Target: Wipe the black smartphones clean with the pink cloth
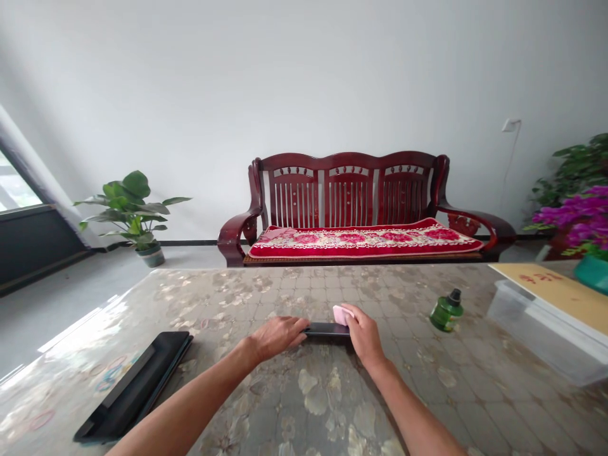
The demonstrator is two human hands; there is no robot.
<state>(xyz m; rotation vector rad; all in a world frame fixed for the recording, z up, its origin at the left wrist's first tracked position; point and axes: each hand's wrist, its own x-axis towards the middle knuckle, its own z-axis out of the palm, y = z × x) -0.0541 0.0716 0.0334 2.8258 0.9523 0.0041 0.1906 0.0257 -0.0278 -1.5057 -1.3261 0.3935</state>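
Note:
A dark, flat phone (327, 329) lies low over the table's middle, seen nearly edge-on. At its left end my left hand (284, 334) is closed, with the fingertips gripping that edge. My right hand (367, 335) is at the phone's right end, pinching a small pink sponge (342, 315). The sponge is just above the phone's far right part; whether it touches the surface I cannot tell. My right fingers partly hide the sponge and that end of the phone.
A black tablet (137, 383) lies at left beside coloured rubber bands (111, 373). At right stand a green bottle (446, 311) and a clear plastic box (532, 335) with a tan board (555, 291) on top. Beyond the patterned table (228, 285) is a wooden bench (349, 196).

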